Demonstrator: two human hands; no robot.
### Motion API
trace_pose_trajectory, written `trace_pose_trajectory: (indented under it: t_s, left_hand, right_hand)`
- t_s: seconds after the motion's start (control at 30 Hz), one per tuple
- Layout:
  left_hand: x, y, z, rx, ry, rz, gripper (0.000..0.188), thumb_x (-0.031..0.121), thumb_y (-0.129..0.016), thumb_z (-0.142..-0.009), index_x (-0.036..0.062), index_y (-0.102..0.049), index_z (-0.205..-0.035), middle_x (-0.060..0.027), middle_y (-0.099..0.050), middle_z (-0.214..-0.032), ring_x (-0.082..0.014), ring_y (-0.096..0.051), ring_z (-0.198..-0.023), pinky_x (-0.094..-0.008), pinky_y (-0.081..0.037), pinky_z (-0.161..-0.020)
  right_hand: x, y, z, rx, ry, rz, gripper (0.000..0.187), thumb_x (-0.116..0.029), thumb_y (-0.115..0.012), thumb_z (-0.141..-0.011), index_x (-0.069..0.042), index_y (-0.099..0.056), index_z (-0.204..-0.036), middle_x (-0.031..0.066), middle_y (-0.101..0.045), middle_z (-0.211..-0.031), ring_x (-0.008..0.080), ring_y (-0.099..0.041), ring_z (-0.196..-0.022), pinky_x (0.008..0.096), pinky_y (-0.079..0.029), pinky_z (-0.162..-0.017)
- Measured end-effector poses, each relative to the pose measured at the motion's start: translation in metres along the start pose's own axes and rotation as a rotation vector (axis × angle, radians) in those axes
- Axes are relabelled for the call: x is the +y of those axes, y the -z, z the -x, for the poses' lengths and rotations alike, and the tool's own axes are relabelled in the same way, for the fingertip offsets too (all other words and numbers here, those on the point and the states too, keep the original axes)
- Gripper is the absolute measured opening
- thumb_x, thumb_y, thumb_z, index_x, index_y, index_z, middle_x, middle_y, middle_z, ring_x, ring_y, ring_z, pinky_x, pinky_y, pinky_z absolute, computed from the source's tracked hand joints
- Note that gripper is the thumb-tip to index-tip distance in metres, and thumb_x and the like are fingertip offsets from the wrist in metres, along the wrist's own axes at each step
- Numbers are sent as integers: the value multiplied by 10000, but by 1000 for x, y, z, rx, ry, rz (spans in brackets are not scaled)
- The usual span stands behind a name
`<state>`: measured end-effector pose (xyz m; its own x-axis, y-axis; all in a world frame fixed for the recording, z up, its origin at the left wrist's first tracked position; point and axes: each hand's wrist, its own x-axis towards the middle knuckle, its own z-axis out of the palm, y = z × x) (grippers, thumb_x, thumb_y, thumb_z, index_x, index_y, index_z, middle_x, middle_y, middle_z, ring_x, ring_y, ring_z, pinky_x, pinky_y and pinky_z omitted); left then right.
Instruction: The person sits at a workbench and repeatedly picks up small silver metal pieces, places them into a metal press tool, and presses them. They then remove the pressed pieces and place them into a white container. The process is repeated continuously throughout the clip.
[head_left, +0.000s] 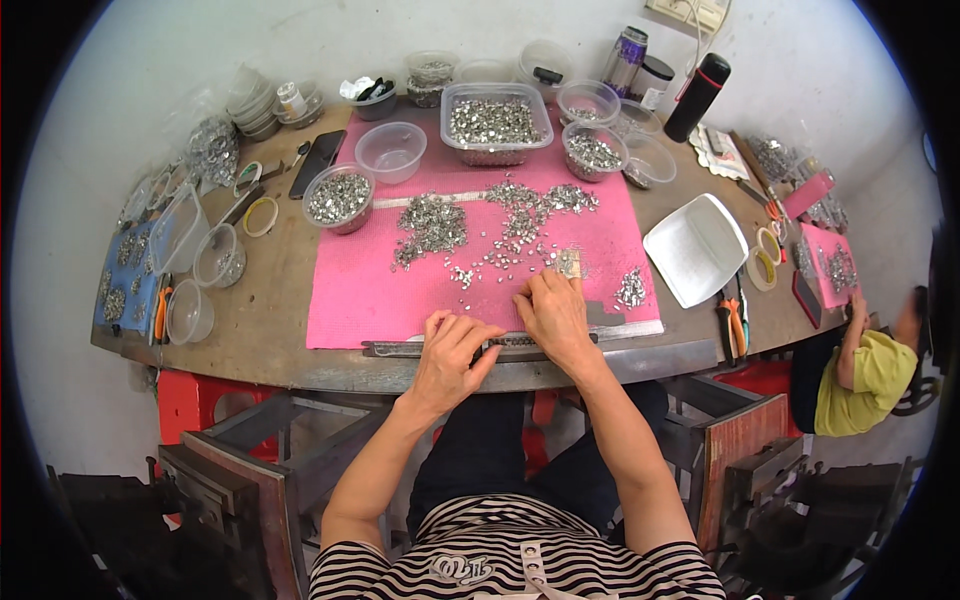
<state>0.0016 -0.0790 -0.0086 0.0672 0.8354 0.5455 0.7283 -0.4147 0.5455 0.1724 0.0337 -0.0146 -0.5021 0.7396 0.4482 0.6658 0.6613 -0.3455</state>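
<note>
Small silvery metal pieces [432, 225] lie in loose heaps on a pink mat [350, 290] in front of me. Along the mat's near edge runs a long dark metal strip [520, 342] with a row of small parts in it. My left hand [452, 352] is closed at this strip, thumb on the near side and fingers bent over it. Just right of it, my right hand [555, 315] has its fingers curled down together at the mat's near edge; its fingertips are hidden, and anything in them does not show. A small yellowish block [568, 263] lies beyond its knuckles.
Behind the heaps stands a clear tub [497, 160] full of metal pieces, with round bowls [338, 198] around it. To the right are a white scoop-shaped tray [697, 250], pliers [735, 325] and a black bottle [697, 98]. A person in yellow-green [870, 380] works at far right.
</note>
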Motion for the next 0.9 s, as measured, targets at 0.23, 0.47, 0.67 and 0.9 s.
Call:
trace_pose_trajectory:
  t_s: [0.23,0.47,0.67,0.9]
  left_hand:
    - [10,-6,0,2,47,-83,156,150,-769,-843,100,-715,-981,-23,-615,-914,-221,-587,-909,-479,-345,-1015]
    - [10,-6,0,15,82,-49,163,145,-778,-835,90,-717,-977,-27,-657,-941,-223,-599,-922,-488,-329,-1032]
    - [8,-9,1,25,74,-52,133,110,-766,-860,81,-720,-981,-35,-672,-923,-226,-608,-915,-467,-351,-1035]
    - [5,-7,0,67,142,63,87,85,-717,-914,50,-719,-994,-55,-674,-869,-235,-612,-824,-488,-371,-1085]
  right_hand:
    - [-13,26,21,-19,36,-228,53,-75,-713,-877,-39,-690,-909,91,-625,-870,281,-611,-878,410,-415,-816]
    - [-25,30,47,26,82,-289,83,-55,-735,-867,-54,-717,-948,63,-623,-879,254,-598,-871,390,-413,-804]
    - [-11,27,33,59,31,-277,73,-87,-756,-859,-64,-729,-923,70,-629,-876,262,-606,-887,402,-418,-808]
    - [12,6,1,54,-37,-11,102,-132,-761,-848,-63,-698,-888,83,-629,-864,279,-604,-878,423,-418,-810]
